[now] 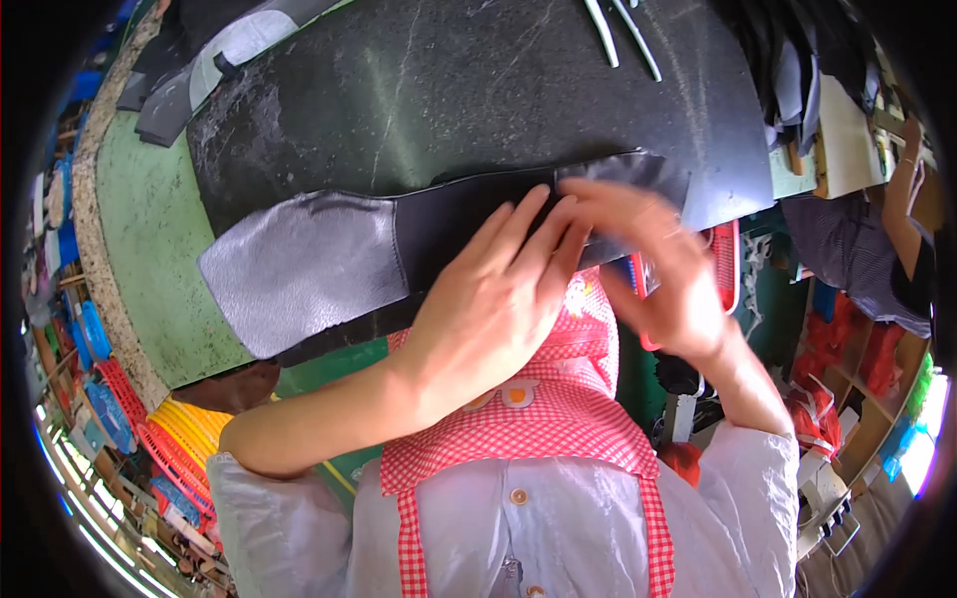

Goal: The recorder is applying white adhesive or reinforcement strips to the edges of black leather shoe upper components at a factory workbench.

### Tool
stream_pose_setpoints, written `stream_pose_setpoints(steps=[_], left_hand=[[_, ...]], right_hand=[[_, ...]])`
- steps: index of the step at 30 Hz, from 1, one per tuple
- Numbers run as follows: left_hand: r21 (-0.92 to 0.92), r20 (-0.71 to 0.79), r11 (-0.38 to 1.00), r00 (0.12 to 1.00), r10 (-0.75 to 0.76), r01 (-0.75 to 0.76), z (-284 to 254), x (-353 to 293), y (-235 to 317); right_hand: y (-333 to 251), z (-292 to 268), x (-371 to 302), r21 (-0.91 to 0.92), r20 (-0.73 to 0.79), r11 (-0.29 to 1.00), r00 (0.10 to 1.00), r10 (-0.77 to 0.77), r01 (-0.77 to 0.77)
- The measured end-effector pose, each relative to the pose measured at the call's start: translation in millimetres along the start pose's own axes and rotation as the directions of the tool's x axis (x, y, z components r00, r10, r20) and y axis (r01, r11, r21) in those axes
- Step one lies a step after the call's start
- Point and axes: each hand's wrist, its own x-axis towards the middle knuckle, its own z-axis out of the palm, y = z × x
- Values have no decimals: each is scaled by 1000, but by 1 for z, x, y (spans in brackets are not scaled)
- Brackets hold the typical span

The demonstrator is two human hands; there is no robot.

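A long dark leather piece (439,221) lies across the near edge of the black work mat (459,100). Its left end is a shiny grey leather panel (309,267), joined to the black part along a seam. My left hand (493,304) rests flat on the black middle, fingers stretched out toward the far edge. Beside it, my right hand (663,269) is over the right part of the leather, fingertips close to the left ones. Motion blurs the right fingers, and whether they grip anything does not show.
Dark cut pieces (214,65) lie at the far left, and more dark strips (793,75) hang at the far right. Two thin white strips (623,35) are on the mat. A red basket (725,264) stands below the table's right edge. Another person (857,244) is at the right.
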Motion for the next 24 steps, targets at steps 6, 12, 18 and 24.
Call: stream_pose_setpoints(steps=[6, 12, 18, 24], left_hand=[[99, -13, 968, 973, -231, 231, -74, -40, -21], [300, -46, 947, 994, -102, 112, -41, -43, -41], [246, -78, 962, 991, -104, 121, -27, -60, -50], [301, -265, 926, 953, -150, 230, -50, -96, -99]], right_hand=[[-3, 11, 6, -180, 152, 979, 986, -66, 93], [-8, 30, 28, -231, 143, 953, 976, -165, 196], [-8, 43, 18, -82, 106, 959, 960, -261, 270], [23, -7, 2, -186, 11, 963, 981, -195, 193]])
